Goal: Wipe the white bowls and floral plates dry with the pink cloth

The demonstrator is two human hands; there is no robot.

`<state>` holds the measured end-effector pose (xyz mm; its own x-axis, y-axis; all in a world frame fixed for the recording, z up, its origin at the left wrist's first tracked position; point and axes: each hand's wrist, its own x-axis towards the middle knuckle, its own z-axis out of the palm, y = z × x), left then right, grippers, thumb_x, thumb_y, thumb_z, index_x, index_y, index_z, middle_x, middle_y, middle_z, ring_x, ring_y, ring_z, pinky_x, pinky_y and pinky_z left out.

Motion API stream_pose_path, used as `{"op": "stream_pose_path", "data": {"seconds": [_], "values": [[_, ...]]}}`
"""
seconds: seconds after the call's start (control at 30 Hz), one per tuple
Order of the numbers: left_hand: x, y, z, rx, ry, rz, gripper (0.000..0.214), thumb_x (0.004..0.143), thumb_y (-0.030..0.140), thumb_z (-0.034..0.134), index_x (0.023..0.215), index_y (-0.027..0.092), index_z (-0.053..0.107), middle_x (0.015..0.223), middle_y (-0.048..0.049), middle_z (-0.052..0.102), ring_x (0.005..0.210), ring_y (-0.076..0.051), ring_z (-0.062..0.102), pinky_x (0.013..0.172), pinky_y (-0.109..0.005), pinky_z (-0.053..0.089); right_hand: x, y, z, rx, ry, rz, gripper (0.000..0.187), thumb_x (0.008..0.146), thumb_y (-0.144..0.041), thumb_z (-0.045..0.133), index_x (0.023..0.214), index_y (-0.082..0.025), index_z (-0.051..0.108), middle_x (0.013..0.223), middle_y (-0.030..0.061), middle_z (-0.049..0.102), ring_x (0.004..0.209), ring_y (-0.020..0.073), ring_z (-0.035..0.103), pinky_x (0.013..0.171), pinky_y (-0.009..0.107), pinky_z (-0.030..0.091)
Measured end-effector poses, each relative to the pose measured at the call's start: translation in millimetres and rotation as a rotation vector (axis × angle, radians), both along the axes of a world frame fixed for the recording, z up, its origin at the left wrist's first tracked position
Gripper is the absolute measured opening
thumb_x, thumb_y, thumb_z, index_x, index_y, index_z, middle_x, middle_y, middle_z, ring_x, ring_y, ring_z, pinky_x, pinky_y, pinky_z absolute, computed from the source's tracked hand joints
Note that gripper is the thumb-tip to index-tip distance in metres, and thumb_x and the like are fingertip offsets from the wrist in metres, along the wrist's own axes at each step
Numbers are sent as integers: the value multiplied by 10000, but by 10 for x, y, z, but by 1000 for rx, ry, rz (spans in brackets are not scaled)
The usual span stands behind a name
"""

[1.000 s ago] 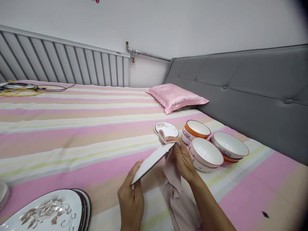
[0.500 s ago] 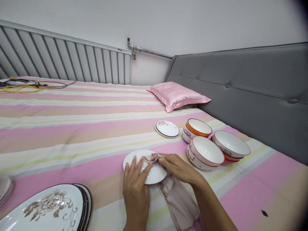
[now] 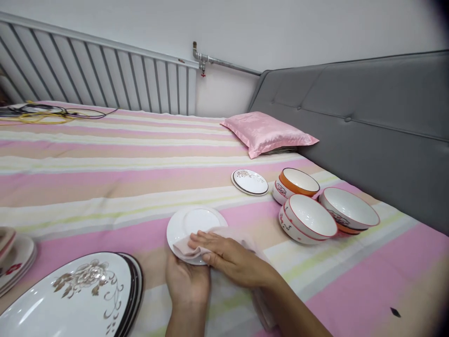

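Observation:
My left hand [image 3: 185,281] grips the near edge of a small white plate [image 3: 196,222] from underneath, holding it almost level over the striped bedsheet [image 3: 115,187]. My right hand [image 3: 228,255] lies across the plate's near rim with its fingers pressing a pale pink cloth [image 3: 191,250] onto the plate. The rest of the cloth trails back under my right forearm.
Three red- and orange-rimmed bowls [image 3: 310,213] and a small patterned plate [image 3: 249,181] sit to the right. A stack of large floral platters [image 3: 84,295] lies at the lower left, more dishes [image 3: 14,255] at the far left. A pink pillow [image 3: 268,132], a grey headboard [image 3: 368,121] and cables [image 3: 42,113] are beyond.
The plate went from tilted on edge to lying flat and face up. My left hand moved from its top to beneath its near edge, and my right hand slid the cloth left across the rim.

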<state>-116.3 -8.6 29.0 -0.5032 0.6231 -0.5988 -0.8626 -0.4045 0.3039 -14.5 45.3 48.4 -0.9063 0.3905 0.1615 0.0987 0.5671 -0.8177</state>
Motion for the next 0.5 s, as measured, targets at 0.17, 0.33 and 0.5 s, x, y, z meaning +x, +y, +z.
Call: {"op": "stream_pose_path", "data": {"seconds": [0.17,0.33,0.5], "values": [[-17,-7,-24,38,58,-56,377,862,362,481,1121,115,600,887,-100,708,703,-169,665,670,-297,564,127,50,35,-276,14,12,362,925,-389,383,1126,-217,631,1175,35,632,1110,197,558,994,397,384],[33,23,-51,-88,158,-72,409,746,47,607,1146,132,579,993,-83,702,941,-180,640,828,-298,529,359,242,117,-794,268,-454,338,839,-458,535,808,-150,670,706,25,678,640,150,614,571,249,495],[76,2,-37,-126,249,-97,420,699,50,662,1101,159,609,968,-63,711,957,-180,635,822,-290,525,476,339,297,-780,709,-782,251,849,-406,531,966,-215,646,973,51,677,929,187,629,710,276,529]]}}
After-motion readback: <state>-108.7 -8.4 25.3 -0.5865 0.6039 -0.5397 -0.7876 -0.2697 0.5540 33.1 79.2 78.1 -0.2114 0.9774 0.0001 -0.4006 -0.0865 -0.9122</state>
